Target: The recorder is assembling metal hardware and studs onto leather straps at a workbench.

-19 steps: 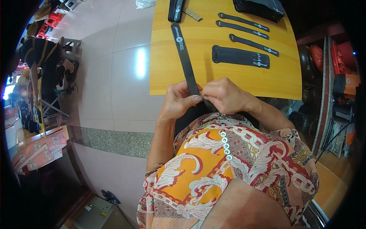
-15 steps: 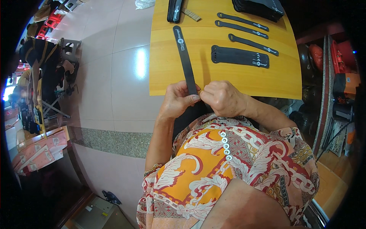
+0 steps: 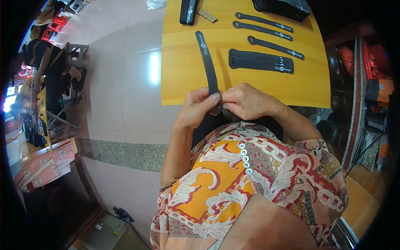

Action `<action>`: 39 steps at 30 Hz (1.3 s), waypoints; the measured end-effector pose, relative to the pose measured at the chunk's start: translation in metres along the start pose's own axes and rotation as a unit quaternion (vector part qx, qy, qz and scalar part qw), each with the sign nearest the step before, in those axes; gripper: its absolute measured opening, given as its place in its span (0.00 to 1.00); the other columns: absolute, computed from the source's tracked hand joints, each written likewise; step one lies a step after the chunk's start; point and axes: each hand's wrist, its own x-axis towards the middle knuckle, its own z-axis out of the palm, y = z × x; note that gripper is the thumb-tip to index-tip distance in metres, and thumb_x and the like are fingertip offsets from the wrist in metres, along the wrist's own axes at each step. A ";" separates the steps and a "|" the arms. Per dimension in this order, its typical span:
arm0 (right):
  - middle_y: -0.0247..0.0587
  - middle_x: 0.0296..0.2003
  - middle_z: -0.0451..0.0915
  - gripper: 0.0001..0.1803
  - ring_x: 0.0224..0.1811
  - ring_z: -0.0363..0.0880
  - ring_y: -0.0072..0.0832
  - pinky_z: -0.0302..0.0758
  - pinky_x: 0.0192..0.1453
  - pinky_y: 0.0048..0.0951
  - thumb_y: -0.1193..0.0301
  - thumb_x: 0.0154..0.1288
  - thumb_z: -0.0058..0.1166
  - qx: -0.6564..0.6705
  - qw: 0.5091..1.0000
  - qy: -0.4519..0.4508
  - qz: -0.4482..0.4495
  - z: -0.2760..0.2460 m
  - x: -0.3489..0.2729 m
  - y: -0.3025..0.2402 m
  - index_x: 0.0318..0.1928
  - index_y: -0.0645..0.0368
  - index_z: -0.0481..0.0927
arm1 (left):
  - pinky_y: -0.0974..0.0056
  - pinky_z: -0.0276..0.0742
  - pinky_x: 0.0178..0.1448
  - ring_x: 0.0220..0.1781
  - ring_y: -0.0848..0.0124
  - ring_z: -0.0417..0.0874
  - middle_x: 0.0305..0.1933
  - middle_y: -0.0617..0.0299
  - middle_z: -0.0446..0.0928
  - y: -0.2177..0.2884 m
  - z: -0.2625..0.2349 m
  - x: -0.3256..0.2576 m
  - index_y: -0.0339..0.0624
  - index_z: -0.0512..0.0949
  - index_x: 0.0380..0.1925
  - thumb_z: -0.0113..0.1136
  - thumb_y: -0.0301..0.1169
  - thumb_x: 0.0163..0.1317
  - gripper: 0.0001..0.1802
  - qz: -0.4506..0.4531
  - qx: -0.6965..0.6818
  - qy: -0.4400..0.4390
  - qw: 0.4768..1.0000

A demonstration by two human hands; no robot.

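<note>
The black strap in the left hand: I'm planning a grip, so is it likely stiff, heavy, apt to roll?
The black strap probably flexes without flopping: it extends from the left hand with only a gentle curve. It looks light, being thin and narrow. It seems unlikely to roll, since similar loose straps lie flat.

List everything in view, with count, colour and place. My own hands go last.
table: 1, yellow, ahead
held strap: 1, black, over the table's near part
loose straps: 3, black, table's right side
overlapping strap stack: 1, black, nearer than the loose straps
strap pile: 1, black, table's far right
strap bundle: 1, black, table's far left
ridged strip: 1, tan, beside the bundle
plastic bag: 1, clear, floor left of table
stool: 1, grey, upper left
patterned shirt: 1, multicoloured, worn
background items: uncounted, mixed, both sides
left hand: 1, bare, gripping the held strap
right hand: 1, bare, beside the strap's lower end
</note>
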 end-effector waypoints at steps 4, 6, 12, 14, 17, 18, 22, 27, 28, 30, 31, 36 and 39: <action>0.51 0.21 0.72 0.05 0.26 0.73 0.49 0.70 0.29 0.41 0.78 0.51 0.52 -0.007 0.997 0.064 -0.039 0.009 -0.003 0.000 0.25 0.65 0.71 | 0.76 0.64 0.26 0.25 0.82 0.69 0.22 0.70 0.72 0.004 0.009 0.006 0.35 0.76 0.28 0.51 0.34 0.64 0.13 0.004 0.091 0.065 0.994; 0.52 0.20 0.72 0.05 0.26 0.73 0.50 0.69 0.29 0.41 0.78 0.51 0.52 -0.028 0.995 0.090 -0.044 0.015 -0.003 -0.004 0.23 0.65 0.70 | 0.76 0.57 0.20 0.17 0.84 0.64 0.18 0.72 0.68 -0.005 0.016 0.012 0.37 0.76 0.26 0.53 0.34 0.63 0.12 0.134 0.158 0.148 0.967; 0.53 0.20 0.71 0.06 0.25 0.73 0.51 0.68 0.28 0.43 0.79 0.53 0.49 -0.045 0.985 0.165 -0.017 0.031 -0.006 -0.007 0.22 0.65 0.68 | 0.69 0.62 0.24 0.21 0.78 0.66 0.17 0.65 0.69 -0.019 0.024 0.022 0.33 0.74 0.24 0.51 0.31 0.63 0.12 0.208 0.217 0.253 0.920; 0.54 0.20 0.72 0.06 0.25 0.73 0.51 0.68 0.27 0.42 0.79 0.54 0.49 -0.010 0.984 0.174 -0.016 0.032 -0.008 -0.007 0.23 0.65 0.68 | 0.68 0.62 0.24 0.20 0.77 0.66 0.16 0.63 0.68 -0.019 0.027 0.024 0.33 0.73 0.24 0.51 0.30 0.62 0.12 0.223 0.238 0.258 0.910; 0.54 0.19 0.72 0.05 0.24 0.74 0.52 0.69 0.27 0.45 0.78 0.54 0.47 0.028 0.986 0.165 -0.003 0.030 -0.007 -0.008 0.23 0.65 0.70 | 0.66 0.63 0.24 0.20 0.75 0.66 0.16 0.60 0.67 -0.021 0.028 0.025 0.32 0.73 0.24 0.52 0.28 0.62 0.11 0.250 0.266 0.269 0.891; 0.54 0.19 0.72 0.05 0.24 0.74 0.52 0.69 0.27 0.45 0.78 0.54 0.47 0.027 0.986 0.165 -0.004 0.030 -0.007 -0.009 0.23 0.65 0.70 | 0.66 0.63 0.24 0.20 0.75 0.66 0.15 0.59 0.67 -0.022 0.029 0.025 0.32 0.73 0.24 0.52 0.28 0.61 0.10 0.262 0.272 0.275 0.884; 0.56 0.20 0.73 0.05 0.25 0.74 0.52 0.70 0.27 0.45 0.77 0.55 0.47 0.034 0.987 0.158 0.005 0.033 -0.007 -0.012 0.24 0.66 0.70 | 0.65 0.62 0.24 0.19 0.74 0.66 0.15 0.58 0.66 -0.022 0.030 0.025 0.32 0.72 0.24 0.51 0.28 0.61 0.10 0.258 0.264 0.296 0.881; 0.57 0.21 0.73 0.04 0.27 0.74 0.53 0.70 0.29 0.45 0.78 0.55 0.46 0.059 0.990 0.131 0.007 0.028 -0.006 -0.016 0.25 0.66 0.70 | 0.70 0.59 0.19 0.16 0.79 0.63 0.17 0.66 0.68 -0.013 0.023 0.023 0.34 0.73 0.21 0.53 0.29 0.60 0.11 0.113 0.104 0.256 0.954; 0.56 0.22 0.73 0.04 0.28 0.74 0.54 0.70 0.31 0.45 0.79 0.55 0.47 0.048 0.991 0.124 -0.011 0.027 -0.006 -0.015 0.25 0.66 0.70 | 0.70 0.59 0.19 0.16 0.79 0.63 0.17 0.66 0.68 -0.008 0.023 0.021 0.34 0.73 0.21 0.53 0.29 0.60 0.11 0.114 0.104 0.256 0.954; 0.56 0.23 0.73 0.03 0.29 0.74 0.54 0.70 0.32 0.45 0.79 0.54 0.47 0.035 0.992 0.117 -0.029 0.026 -0.007 -0.015 0.26 0.66 0.70 | 0.75 0.58 0.17 0.15 0.83 0.64 0.18 0.69 0.70 -0.001 0.024 0.015 0.36 0.74 0.28 0.55 0.29 0.60 0.07 0.048 0.014 0.237 0.970; 0.57 0.24 0.73 0.02 0.30 0.74 0.54 0.70 0.33 0.46 0.80 0.54 0.46 -0.009 0.994 0.110 -0.026 0.025 -0.007 -0.016 0.29 0.67 0.70 | 0.75 0.58 0.17 0.15 0.83 0.64 0.18 0.69 0.70 0.002 0.025 0.012 0.36 0.74 0.28 0.55 0.29 0.60 0.07 0.049 0.014 0.238 0.970; 0.60 0.33 0.74 0.13 0.36 0.75 0.54 0.73 0.39 0.42 0.83 0.53 0.46 -0.007 0.985 0.174 -0.014 0.029 -0.005 -0.034 0.42 0.68 0.68 | 0.78 0.58 0.15 0.14 0.83 0.65 0.19 0.67 0.71 0.010 0.023 -0.001 0.39 0.70 0.38 0.55 0.30 0.61 0.09 0.078 0.032 0.257 0.963; 0.60 0.33 0.74 0.16 0.36 0.75 0.54 0.73 0.40 0.43 0.84 0.53 0.45 0.033 0.981 0.188 -0.023 0.031 0.000 -0.037 0.45 0.68 0.66 | 0.77 0.58 0.14 0.14 0.83 0.64 0.19 0.66 0.72 0.013 0.015 -0.004 0.39 0.71 0.35 0.55 0.30 0.61 0.07 0.075 0.004 0.231 0.970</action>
